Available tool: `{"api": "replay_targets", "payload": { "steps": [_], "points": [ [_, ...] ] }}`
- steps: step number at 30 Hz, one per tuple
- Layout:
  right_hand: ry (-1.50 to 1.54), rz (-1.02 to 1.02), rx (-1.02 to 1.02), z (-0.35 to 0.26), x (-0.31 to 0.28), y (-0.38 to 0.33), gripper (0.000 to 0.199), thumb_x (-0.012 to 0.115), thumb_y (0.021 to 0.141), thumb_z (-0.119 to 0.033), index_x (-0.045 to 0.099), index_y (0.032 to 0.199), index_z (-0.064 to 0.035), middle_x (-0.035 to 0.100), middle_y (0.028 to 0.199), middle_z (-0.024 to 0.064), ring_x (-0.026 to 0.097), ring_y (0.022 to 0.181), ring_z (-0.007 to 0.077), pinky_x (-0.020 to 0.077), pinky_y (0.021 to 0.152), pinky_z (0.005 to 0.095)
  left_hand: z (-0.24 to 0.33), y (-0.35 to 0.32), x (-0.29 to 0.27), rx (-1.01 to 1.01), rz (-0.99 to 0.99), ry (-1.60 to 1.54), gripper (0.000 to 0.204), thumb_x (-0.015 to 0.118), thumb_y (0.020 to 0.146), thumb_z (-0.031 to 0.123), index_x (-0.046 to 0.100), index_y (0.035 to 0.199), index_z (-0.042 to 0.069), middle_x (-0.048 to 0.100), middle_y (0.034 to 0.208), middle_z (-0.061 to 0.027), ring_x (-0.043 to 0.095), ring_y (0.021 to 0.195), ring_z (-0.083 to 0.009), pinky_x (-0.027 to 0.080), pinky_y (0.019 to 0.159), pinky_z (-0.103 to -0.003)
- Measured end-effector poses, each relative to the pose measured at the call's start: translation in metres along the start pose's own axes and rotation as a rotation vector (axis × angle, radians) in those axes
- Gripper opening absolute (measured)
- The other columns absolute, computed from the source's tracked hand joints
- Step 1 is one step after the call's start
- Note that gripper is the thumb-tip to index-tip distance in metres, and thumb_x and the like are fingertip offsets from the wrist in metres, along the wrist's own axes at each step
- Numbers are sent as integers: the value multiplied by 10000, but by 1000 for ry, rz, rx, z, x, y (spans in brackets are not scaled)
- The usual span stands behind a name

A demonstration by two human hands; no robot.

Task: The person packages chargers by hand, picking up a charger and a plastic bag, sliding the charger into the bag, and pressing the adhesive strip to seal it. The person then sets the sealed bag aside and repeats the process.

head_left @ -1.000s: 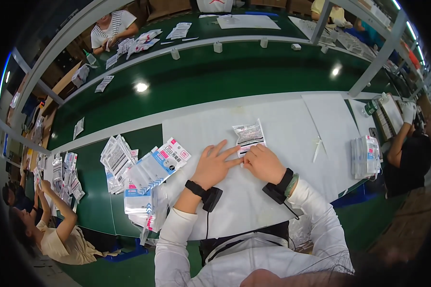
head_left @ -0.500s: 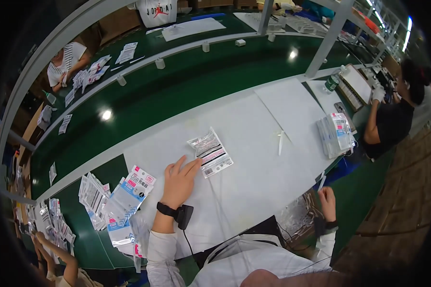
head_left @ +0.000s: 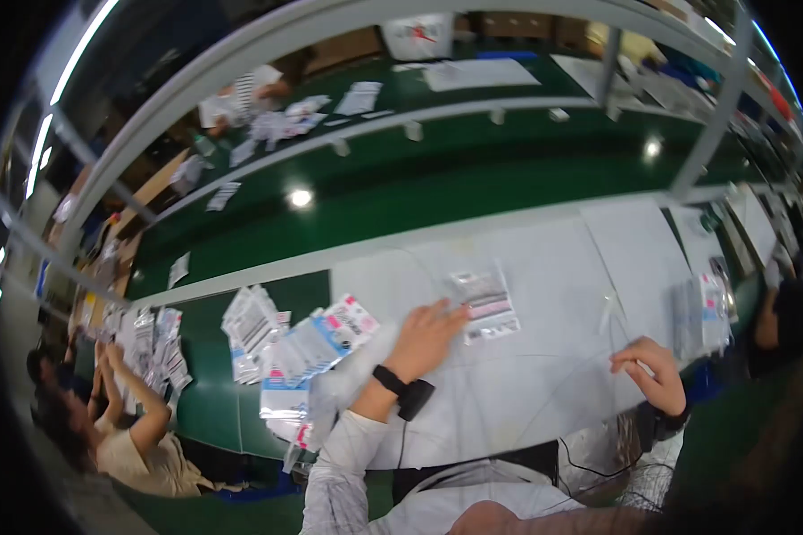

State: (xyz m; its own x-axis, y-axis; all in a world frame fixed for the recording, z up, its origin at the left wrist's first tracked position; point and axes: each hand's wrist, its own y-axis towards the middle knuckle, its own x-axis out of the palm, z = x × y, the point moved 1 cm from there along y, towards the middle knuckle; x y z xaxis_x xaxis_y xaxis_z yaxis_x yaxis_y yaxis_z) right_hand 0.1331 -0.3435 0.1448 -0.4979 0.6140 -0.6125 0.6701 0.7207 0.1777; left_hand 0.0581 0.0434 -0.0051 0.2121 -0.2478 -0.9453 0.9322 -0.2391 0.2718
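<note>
— What is your left hand doing?

— My left hand point(head_left: 430, 337) is lying flat on the white table cover point(head_left: 544, 267), fingers spread and pointing up and to the right. The fingertips are touching the left edge of a small clear packet point(head_left: 485, 305) with a pink and white card inside it. I am pressing on that edge, not pinching it.

— Where is the packet lying?

— It is lying flat on the white cover, near the middle of my place, just beyond my fingertips and tilted a little. Nothing is sitting on top of it.

— And your right hand?

— My right hand point(head_left: 653, 373) is hanging at the near edge of the table, well apart from the packet. The fingers are curling inward, loosely closed. Whether they are gripping anything, I cannot tell; a thin clear sheet seems to be lying there, but it is too faint to be sure.

— What else is lying around you?

— To my left, a loose heap of printed packets point(head_left: 305, 343) is spreading over the green belt point(head_left: 214, 406) and onto the white cover's edge. To my right, a stack of clear packets point(head_left: 707, 312) is sitting near the table's end. A person at the lower left point(head_left: 134, 437) is reaching both arms up toward another pile point(head_left: 156, 348).
</note>
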Motion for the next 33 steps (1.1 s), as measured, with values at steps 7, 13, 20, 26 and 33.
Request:
{"api": "replay_targets", "payload": {
  "steps": [7,13,20,26,33],
  "points": [
    [54,-243,-357,66,114,164,437,531,822,54,676,1196,-118,699,1050,72,598,941,277,460,887,364,7,-2,8,-17,31,23,621,547,804,11,523,1393,204,474,1481,48,395,1383,-244,338,1100,-447],
    [-194,-359,-315,94,122,173,532,546,793,59,670,1247,-190,685,990,63,574,914,261,458,872,346,5,-1,-5,-39,-40,-6,654,551,813,32,497,1429,245,450,1503,55,371,1401,-226,311,1123,-432],
    [-145,-358,-227,102,101,156,485,686,778,-99,679,1246,-224,670,914,-9,551,918,217,445,877,346,3,0,-11,-44,-42,-85,570,559,840,101,531,1394,231,462,1492,58,367,1403,-206,292,1133,-437],
    [-157,-196,-209,94,114,151,495,804,724,-266,692,1203,-215,695,991,-46,550,932,199,436,896,342,17,13,-20,-165,44,-197,402,633,862,221,625,1264,222,568,1347,62,441,1326,-196,317,1089,-441],
    [-174,-95,-224,96,123,149,448,818,709,-255,708,1138,-190,718,1041,-52,561,929,202,455,887,345,23,19,0,-270,182,-185,249,701,842,308,705,1074,218,636,1163,85,514,1215,-168,336,1043,-431]
  ]
}}
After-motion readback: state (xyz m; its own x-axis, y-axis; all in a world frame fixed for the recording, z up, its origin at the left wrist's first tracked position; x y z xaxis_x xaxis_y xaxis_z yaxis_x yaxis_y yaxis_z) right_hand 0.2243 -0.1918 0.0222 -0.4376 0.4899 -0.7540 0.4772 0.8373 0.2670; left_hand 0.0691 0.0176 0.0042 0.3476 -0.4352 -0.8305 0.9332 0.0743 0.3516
